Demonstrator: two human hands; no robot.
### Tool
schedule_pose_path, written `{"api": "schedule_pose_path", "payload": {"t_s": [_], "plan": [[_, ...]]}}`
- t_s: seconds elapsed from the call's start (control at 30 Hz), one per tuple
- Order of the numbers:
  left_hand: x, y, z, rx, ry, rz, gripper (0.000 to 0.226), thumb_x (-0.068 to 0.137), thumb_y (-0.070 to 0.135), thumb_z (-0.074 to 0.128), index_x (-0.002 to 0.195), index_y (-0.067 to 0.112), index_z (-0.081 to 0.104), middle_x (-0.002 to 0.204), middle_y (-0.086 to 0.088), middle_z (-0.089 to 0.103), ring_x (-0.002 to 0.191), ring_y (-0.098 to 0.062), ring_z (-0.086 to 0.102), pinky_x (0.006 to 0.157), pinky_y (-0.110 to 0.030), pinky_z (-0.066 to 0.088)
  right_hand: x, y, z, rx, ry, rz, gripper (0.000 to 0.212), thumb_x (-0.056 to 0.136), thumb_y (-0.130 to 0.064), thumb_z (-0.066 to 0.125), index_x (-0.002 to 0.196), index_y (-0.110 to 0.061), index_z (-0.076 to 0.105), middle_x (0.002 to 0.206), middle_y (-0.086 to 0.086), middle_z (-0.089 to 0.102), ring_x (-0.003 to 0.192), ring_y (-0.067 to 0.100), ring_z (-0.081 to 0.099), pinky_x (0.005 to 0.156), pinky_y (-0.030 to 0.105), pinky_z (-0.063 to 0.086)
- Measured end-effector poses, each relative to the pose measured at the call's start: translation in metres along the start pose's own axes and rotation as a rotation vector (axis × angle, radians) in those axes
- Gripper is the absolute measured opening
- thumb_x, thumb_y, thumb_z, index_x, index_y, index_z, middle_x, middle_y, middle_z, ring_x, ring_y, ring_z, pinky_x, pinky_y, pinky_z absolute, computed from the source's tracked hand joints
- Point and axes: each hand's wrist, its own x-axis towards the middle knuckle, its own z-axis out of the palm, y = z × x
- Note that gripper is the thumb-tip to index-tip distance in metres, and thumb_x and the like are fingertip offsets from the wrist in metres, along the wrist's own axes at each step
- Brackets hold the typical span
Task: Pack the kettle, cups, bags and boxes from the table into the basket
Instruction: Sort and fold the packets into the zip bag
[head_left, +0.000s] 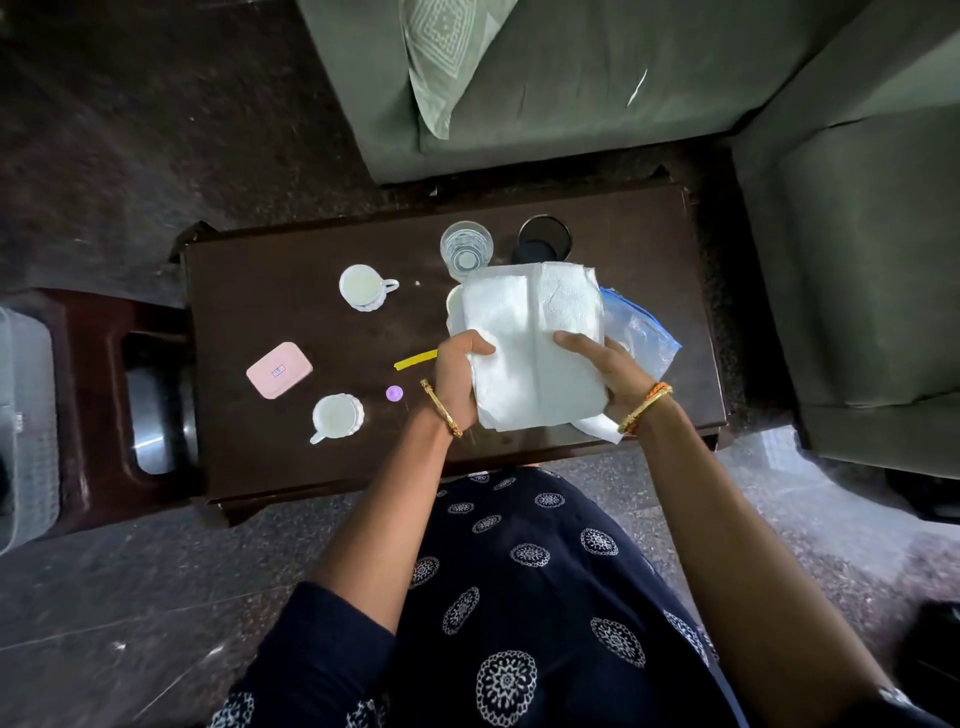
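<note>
Fabric of a dark printed dress (524, 597) fills the near foreground, with both forearms reaching out over the near edge of the dark wooden table (291, 467). The left hand (457, 379) grips the left edge of a folded white paper towel (530, 348), thumb curled over the top; the right hand (608, 374) holds its right side, thumb on top and fingers underneath. The towel is lifted above the table's right half and hides whatever lies beneath it; a pale rim shows at its upper left corner, but what it belongs to cannot be told. A clear plastic bag with a blue strip (641, 332) pokes out from behind the right hand, mostly covered.

Open tabletop lies left of the hands. There a white cup (337, 417) stands near the front edge, a small purple round thing (394, 393) just beside it, a pink box (279, 369) further left, and a yellow strip (415, 359) near the left thumb. Another white cup (364, 287) sits further back. Near the far edge stand a clear glass (466, 249) and a dark round container (543, 240), close together.

At the left picture edge a clear plastic basket (26, 415), cut off, rests on a lower dark stand. A green sofa (571, 93) with a cushion (447, 57) lies beyond the table, over speckled stone floor
</note>
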Motion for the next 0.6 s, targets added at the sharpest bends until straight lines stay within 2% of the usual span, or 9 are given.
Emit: {"api": "schedule_pose_path", "payload": {"t_s": [0.07, 0.13, 0.23, 0.27, 0.37, 0.43, 0.6], "plan": [[-0.001, 0.005, -0.001, 0.043, 0.026, -0.013, 0.033, 0.061, 0.012, 0.045, 0.089, 0.011, 0.063, 0.081, -0.006, 0.065, 0.077, -0.025, 0.061, 0.075, -0.033, 0.049, 0.003, 0.003, 0.001, 0.039, -0.051, -0.022, 0.035, 0.067, -0.028, 0.072, 0.100, -0.018, 0.063, 0.088, 0.002, 0.072, 0.075, 0.020, 0.068, 0.063, 0.033, 0.057], [-0.001, 0.009, -0.002, 0.100, 0.076, -0.034, 0.029, 0.060, 0.012, 0.046, 0.085, 0.009, 0.060, 0.080, -0.007, 0.059, 0.078, -0.027, 0.056, 0.075, -0.034, 0.045, 0.008, 0.004, 0.002, 0.043, -0.059, -0.064, 0.025, 0.074, -0.021, 0.071, 0.098, -0.017, 0.065, 0.089, 0.003, 0.072, 0.076, 0.020, 0.068, 0.068, 0.034, 0.057], [-0.003, 0.013, 0.001, 0.237, 0.130, -0.088, 0.009, 0.058, 0.016, 0.051, 0.061, 0.012, 0.057, 0.064, -0.004, 0.054, 0.062, -0.021, 0.053, 0.065, -0.028, 0.041, 0.010, 0.004, 0.005, -0.001, -0.020, -0.078, 0.018, 0.080, -0.008, 0.068, 0.097, -0.011, 0.065, 0.090, 0.006, 0.070, 0.077, 0.022, 0.067, 0.068, 0.034, 0.057], [-0.002, 0.014, 0.001, 0.316, 0.154, -0.084, 0.011, 0.061, 0.018, 0.055, 0.066, 0.010, 0.059, 0.068, -0.007, 0.056, 0.066, -0.022, 0.054, 0.068, -0.031, 0.042, 0.010, 0.004, 0.005, -0.006, -0.003, -0.076, 0.017, 0.080, -0.007, 0.068, 0.096, -0.010, 0.065, 0.090, 0.007, 0.070, 0.076, 0.022, 0.067, 0.067, 0.034, 0.057], [0.002, 0.014, 0.001, 0.440, 0.198, -0.061, 0.028, 0.083, 0.017, 0.058, 0.106, 0.001, 0.062, 0.098, -0.016, 0.062, 0.094, -0.033, 0.059, 0.086, -0.045, 0.049, 0.010, 0.002, 0.002, 0.002, 0.009, -0.064, 0.013, 0.079, -0.005, 0.069, 0.092, -0.008, 0.066, 0.082, 0.004, 0.073, 0.070, 0.019, 0.069, 0.061, 0.032, 0.059], [0.004, 0.014, -0.001, 0.425, 0.208, -0.053, 0.025, 0.087, 0.013, 0.055, 0.110, 0.004, 0.062, 0.101, -0.015, 0.064, 0.097, -0.033, 0.060, 0.091, -0.048, 0.049, 0.010, 0.000, -0.001, 0.015, -0.012, -0.050, 0.014, 0.080, -0.005, 0.068, 0.093, -0.006, 0.067, 0.078, 0.001, 0.075, 0.069, 0.018, 0.069, 0.060, 0.030, 0.059], [0.007, 0.019, 0.003, 0.377, 0.183, -0.063, 0.010, 0.087, 0.011, 0.055, 0.088, 0.016, 0.064, 0.081, -0.002, 0.066, 0.073, -0.018, 0.064, 0.062, -0.026, 0.053, 0.012, -0.008, -0.008, 0.024, -0.081, -0.003, 0.023, 0.081, -0.008, 0.067, 0.103, -0.002, 0.066, 0.097, 0.011, 0.070, 0.082, 0.025, 0.067, 0.077, 0.038, 0.057]]}}
